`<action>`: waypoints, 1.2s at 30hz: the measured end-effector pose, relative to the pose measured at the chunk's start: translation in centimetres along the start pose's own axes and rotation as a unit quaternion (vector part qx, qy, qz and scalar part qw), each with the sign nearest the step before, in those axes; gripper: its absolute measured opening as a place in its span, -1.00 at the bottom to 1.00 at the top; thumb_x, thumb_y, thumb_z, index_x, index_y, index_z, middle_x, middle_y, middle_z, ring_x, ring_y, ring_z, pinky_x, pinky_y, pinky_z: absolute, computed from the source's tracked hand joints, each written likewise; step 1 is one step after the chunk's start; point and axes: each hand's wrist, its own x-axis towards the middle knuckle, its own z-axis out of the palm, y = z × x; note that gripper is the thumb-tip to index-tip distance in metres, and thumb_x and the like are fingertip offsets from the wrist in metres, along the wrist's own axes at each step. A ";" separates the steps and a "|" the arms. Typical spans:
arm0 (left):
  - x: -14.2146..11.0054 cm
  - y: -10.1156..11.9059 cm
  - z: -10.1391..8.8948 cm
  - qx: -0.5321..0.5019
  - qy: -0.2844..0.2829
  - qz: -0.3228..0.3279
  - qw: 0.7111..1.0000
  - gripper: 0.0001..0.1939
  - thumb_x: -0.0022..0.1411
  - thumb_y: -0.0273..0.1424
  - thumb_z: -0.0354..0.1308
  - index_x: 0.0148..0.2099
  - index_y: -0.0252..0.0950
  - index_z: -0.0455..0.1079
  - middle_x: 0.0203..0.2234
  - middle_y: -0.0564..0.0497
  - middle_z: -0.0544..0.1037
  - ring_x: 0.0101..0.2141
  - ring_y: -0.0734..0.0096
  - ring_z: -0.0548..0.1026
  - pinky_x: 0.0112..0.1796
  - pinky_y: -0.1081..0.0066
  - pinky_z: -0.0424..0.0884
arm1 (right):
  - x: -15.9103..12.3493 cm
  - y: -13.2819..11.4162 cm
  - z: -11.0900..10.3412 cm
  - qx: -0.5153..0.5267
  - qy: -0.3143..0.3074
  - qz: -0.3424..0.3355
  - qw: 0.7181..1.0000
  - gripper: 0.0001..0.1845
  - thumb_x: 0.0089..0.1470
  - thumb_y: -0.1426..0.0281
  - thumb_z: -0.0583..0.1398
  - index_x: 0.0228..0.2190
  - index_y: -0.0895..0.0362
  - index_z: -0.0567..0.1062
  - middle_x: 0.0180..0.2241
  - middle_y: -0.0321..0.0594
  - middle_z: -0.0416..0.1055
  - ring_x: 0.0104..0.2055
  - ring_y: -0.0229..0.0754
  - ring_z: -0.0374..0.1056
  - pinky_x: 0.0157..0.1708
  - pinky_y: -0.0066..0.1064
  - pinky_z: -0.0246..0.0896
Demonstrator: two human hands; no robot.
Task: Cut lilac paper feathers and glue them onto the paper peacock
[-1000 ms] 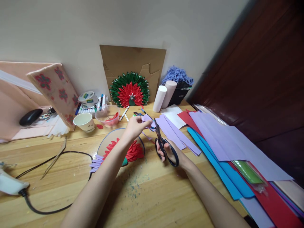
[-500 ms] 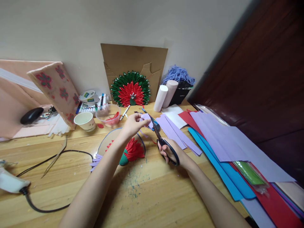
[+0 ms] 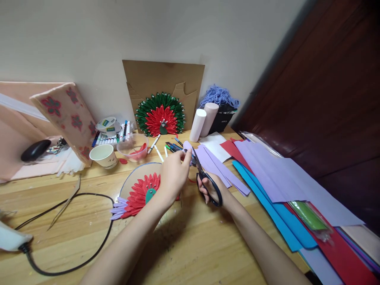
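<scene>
My left hand pinches a small piece of purple paper that sticks up past the fingertips. Black-handled scissors are gripped in my right hand, their blades spread a little and pointing up beside the paper. Whether the blades touch the paper I cannot tell. Under my left forearm lies a round board bearing a red paper peacock with a green body and several purple strips at its left edge. My left hand and arm hide its right side. Purple paper strips lie just beyond the scissors.
A finished-looking green and red peacock leans on cardboard at the wall. Left are a paper cup, a clear bowl, markers and a glue gun with a looping cord. Coloured sheets are stacked right.
My left hand has shifted right and turned, its back now towards me, bringing the purple piece closer to the scissors. More of the red peacock shows on the board.
</scene>
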 end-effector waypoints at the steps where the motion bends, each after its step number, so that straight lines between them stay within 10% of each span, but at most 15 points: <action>1: 0.2 -0.2 0.1 -0.009 -0.018 -0.017 1.000 -0.55 0.17 -0.09 -0.01 -0.59 -0.27 0.39 -0.61 -0.04 0.50 -0.51 0.30 0.41 -0.42 0.41 0.17 | 0.1 0.1 0.0 0.003 -0.002 0.001 1.000 -0.34 -0.39 -0.23 0.14 -0.55 0.11 0.24 -0.81 -0.52 0.05 -0.85 -0.43 -0.02 -0.89 -0.54 0.01; 15: 1.8 -1.6 0.5 -0.294 0.022 -0.125 0.947 -0.82 -0.07 -0.35 0.25 -0.42 -0.38 0.47 -0.51 0.00 0.55 -0.40 0.43 0.47 -0.25 0.44 0.33 | 0.2 1.9 0.0 -0.035 -0.002 -0.052 0.998 -0.37 -0.26 -0.22 0.13 -0.52 0.11 0.24 -0.75 -0.50 0.06 -0.81 -0.44 -0.01 -0.89 -0.56 0.02; 36: 0.3 -0.7 2.0 -0.277 0.010 -0.119 0.953 -0.85 -0.05 -0.43 0.25 -0.40 -0.41 0.41 -0.49 -0.04 0.52 -0.45 0.45 0.47 -0.33 0.44 0.38 | -1.0 1.1 1.0 -0.010 -0.022 -0.100 0.995 -0.21 -0.21 -0.33 -0.16 -0.43 0.14 0.25 -0.64 -0.40 0.17 -0.66 -0.34 0.21 -0.61 -0.46 0.18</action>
